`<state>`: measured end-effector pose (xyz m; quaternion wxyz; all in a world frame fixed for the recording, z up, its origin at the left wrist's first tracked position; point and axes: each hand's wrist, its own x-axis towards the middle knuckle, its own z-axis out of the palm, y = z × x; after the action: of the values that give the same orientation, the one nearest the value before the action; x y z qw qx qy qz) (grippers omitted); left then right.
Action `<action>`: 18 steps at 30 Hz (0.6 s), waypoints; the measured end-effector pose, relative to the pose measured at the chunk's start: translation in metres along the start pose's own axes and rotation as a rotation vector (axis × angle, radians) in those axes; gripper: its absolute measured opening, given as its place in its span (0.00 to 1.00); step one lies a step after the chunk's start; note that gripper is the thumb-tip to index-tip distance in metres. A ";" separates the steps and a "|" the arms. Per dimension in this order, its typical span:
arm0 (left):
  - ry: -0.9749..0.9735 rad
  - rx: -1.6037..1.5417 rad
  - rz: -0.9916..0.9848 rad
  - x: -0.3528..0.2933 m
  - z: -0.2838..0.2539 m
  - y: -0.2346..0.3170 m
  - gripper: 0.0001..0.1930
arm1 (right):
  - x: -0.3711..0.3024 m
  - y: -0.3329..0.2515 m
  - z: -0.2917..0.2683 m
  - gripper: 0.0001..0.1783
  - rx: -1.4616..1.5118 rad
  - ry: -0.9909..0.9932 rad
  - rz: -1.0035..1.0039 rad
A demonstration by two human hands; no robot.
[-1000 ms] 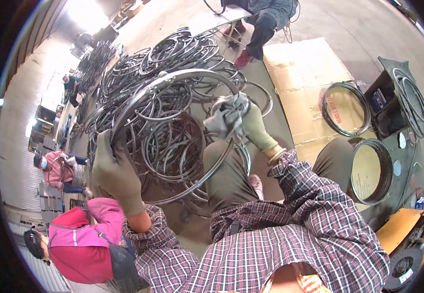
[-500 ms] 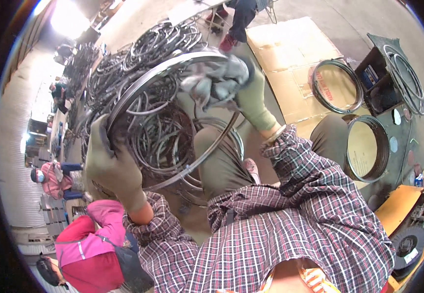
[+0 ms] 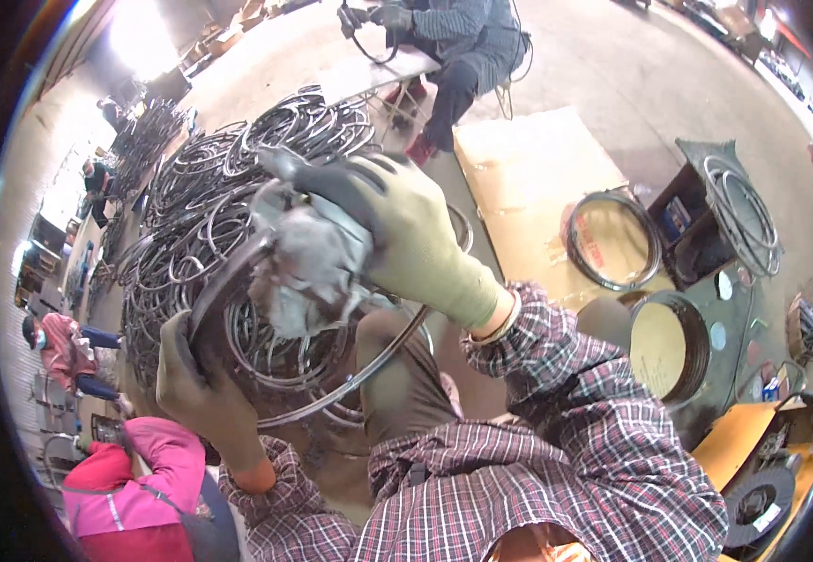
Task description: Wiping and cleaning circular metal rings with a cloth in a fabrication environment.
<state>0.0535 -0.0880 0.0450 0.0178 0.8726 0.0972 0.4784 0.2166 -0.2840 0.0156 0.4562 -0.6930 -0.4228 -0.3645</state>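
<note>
Both my hands wear olive work gloves with dark palms. My left hand (image 3: pixel 196 386) is closed around the left side of a thin metal hoop, which looks like a wheel rim (image 3: pixel 225 284). A crumpled grey rag (image 3: pixel 313 267) is bunched in my right hand (image 3: pixel 411 229), wrapped over the rim's upper part. The rim is tilted in front of my knee, its lower arc curving down toward my lap. Where the rag covers it, the metal is hidden.
A big heap of rims (image 3: pixel 191 220) lies ahead to the left. At right are stacked rims (image 3: pixel 612 242) on flat cardboard (image 3: pixel 528 169), another stack (image 3: pixel 697 347), a dark box (image 3: pixel 697 229) and a yellow machine (image 3: pixel 739 440). Co-workers sit at lower left (image 3: pixel 134 487) and across (image 3: pixel 467 47).
My right hand has slid the rag leftward along the rim, closer to my left hand. The left hand keeps its hold. The view has shifted, showing more of the person across.
</note>
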 end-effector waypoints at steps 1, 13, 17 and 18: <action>-0.013 -0.004 0.026 0.000 0.004 -0.002 0.11 | -0.010 0.012 0.009 0.28 0.034 0.098 -0.009; -0.025 0.049 -0.079 0.003 0.003 0.005 0.12 | -0.201 0.092 0.077 0.17 0.994 0.283 0.946; 0.042 0.038 -0.065 -0.003 -0.008 0.005 0.14 | -0.199 0.101 0.086 0.16 0.675 0.194 0.833; 0.048 -0.007 -0.074 -0.004 -0.005 0.005 0.14 | -0.183 0.104 0.082 0.15 0.902 0.324 0.939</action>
<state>0.0479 -0.0935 0.0454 0.0362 0.8567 0.1279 0.4984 0.2531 -0.2771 -0.2075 0.8690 -0.4815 -0.1135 -0.0141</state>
